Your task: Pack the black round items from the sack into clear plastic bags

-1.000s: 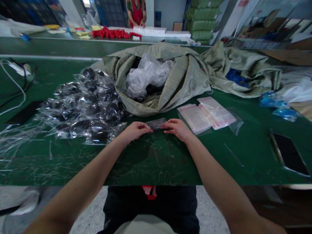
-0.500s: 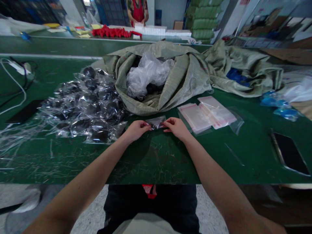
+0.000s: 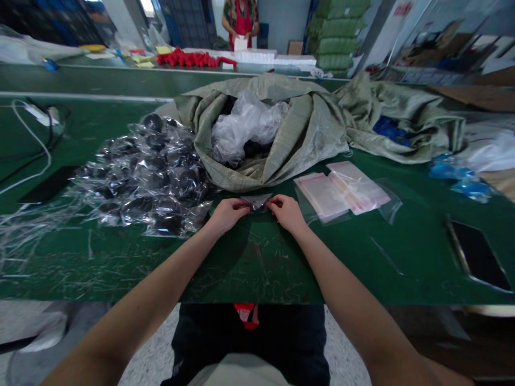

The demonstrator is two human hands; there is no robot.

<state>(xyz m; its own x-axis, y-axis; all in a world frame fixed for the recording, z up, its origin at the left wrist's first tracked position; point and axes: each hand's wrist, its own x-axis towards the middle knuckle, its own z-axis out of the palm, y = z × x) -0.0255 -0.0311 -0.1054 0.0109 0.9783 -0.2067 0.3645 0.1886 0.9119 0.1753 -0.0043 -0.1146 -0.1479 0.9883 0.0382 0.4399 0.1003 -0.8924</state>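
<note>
My left hand [image 3: 227, 214] and my right hand [image 3: 286, 212] meet at the middle of the green workbench [image 3: 257, 268]. Between their fingertips they pinch a small clear plastic bag [image 3: 256, 201], its dark contents hard to make out. To the left of my left hand lies a heap of round black items in clear plastic bags [image 3: 148, 182]. Right of my right hand, a stack of flat resealable plastic bags [image 3: 341, 188] with white and red strips lies close by, not touching it.
An open grey-green woven sack [image 3: 317, 128] holds crumpled clear plastic. Black phones [image 3: 477, 254] [image 3: 48, 187] lie at both sides, with a white cable [image 3: 32, 145] at far left. Blue plastic [image 3: 461, 179] lies right. A co-worker [image 3: 240, 21] stands at the far bench.
My hands have drawn slightly closer together, and the small bag between them looks folded tighter. The co-worker at the far bench now holds up a white sheet.
</note>
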